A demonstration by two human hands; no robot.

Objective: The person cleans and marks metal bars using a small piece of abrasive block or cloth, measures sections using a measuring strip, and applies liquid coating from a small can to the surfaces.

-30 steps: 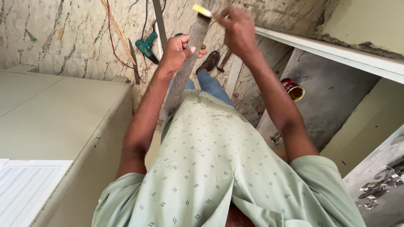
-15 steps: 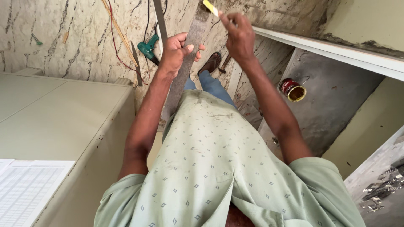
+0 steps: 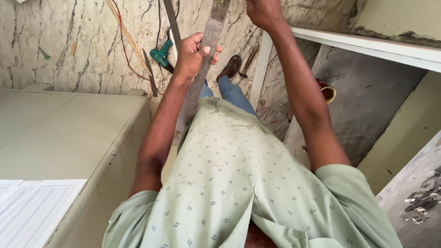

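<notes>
My left hand is closed around a long narrow grey strip. The strip runs upright from in front of my pale green patterned shirt to the top edge of the view. My right hand is raised beside the strip's upper part, with curled fingers that the frame edge cuts off. What it holds is hidden. Below my hands, my jeans leg and a sandalled foot stand on the marble floor.
A green power drill, red and yellow wires and thin sticks lie on the floor. A pale cabinet top with a white gridded sheet fills the left. A white-edged board and a red can are at the right.
My right hand has risen to the top edge, and the small yellow object it held is out of view. My left hand keeps its grip on the strip.
</notes>
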